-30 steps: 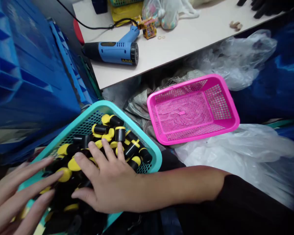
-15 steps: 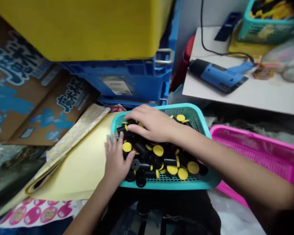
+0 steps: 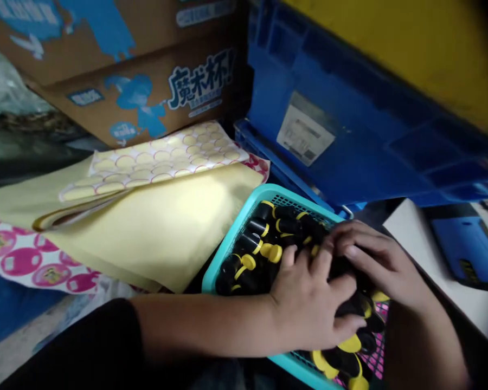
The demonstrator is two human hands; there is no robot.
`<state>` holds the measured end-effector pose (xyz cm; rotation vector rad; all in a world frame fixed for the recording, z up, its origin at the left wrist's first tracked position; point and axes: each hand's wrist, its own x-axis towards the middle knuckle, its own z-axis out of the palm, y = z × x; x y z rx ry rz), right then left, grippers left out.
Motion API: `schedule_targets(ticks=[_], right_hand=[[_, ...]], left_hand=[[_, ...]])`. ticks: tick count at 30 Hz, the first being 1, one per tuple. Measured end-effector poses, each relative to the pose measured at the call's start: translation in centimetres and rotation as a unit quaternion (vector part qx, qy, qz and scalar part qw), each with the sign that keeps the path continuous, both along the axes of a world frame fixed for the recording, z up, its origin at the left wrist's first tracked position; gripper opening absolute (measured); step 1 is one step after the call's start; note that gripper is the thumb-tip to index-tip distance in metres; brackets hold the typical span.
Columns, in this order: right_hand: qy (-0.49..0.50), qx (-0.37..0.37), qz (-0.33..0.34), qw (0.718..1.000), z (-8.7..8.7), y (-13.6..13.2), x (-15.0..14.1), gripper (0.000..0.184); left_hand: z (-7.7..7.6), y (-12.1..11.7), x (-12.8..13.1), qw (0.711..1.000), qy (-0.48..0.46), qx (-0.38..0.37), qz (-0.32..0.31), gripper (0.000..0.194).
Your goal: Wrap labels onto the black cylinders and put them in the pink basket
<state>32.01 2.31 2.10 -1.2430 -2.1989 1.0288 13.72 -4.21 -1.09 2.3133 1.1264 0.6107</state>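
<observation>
A turquoise plastic basket holds many small black cylinders with round yellow caps. My left hand lies across the pile with its fingers spread and its thumb stretched out to the right. Beyond it, my right hand rests over the right side of the pile, fingers bent downward and thumb apart from them. Some of its fingertips are hidden among the pieces and behind my left hand. Both hands touch the cylinders; neither visibly grips a single one.
Yellow sheets and a pink-patterned sheet lie left of the basket. Printed cardboard boxes stand behind them. A blue crate with a yellow bin above blocks the back right. A blue tool lies on a white surface.
The view has swung left, so the basket appears further right and tilted. My left hand has moved further over the pile, close to my right hand, which is now at the basket's right side.
</observation>
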Motion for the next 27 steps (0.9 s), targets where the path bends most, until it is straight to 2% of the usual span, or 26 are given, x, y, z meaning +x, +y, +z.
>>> schedule_targets(ticks=[2, 4, 6, 9, 11, 14, 19, 27], right_hand=[[-0.017, 0.019, 0.005, 1.0, 0.6, 1.0, -0.6, 0.022], [-0.035, 0.054, 0.045, 0.997, 1.1, 2.3, -2.8, 0.017], [-0.054, 0.064, 0.127, 0.988, 1.0, 3.5, -6.1, 0.015], [-0.112, 0.006, 0.294, 0.949, -0.6, 4.6, -11.0, 0.022], [-0.163, -0.008, 0.337, 0.927, -1.8, 4.7, -12.8, 0.03], [-0.199, -0.02, 0.348, 0.916, -2.2, 4.1, -12.7, 0.03], [-0.182, -0.066, 0.332, 0.923, -0.2, 3.2, -10.5, 0.021], [-0.218, -0.077, 0.271, 0.934, 0.6, 2.1, -9.3, 0.029]], left_hand=[[-0.2, 0.2, 0.2, 1.0, 0.009, -0.005, -0.011, 0.051], [-0.5, 0.2, 0.0, 1.0, 0.009, -0.016, -0.013, 0.048], [-0.8, 0.3, -0.1, 0.999, -0.011, -0.026, -0.027, 0.044], [-1.4, 0.5, -0.1, 0.996, -0.056, -0.047, -0.056, 0.043], [-1.5, 0.5, 0.0, 0.993, -0.068, -0.068, -0.062, 0.044], [-1.3, 0.3, 0.3, 0.994, -0.059, -0.077, -0.049, 0.041], [-1.2, -0.8, 1.1, 0.998, -0.037, -0.049, -0.016, 0.041], [-1.8, -1.2, 1.4, 0.998, -0.021, 0.003, -0.056, 0.045]])
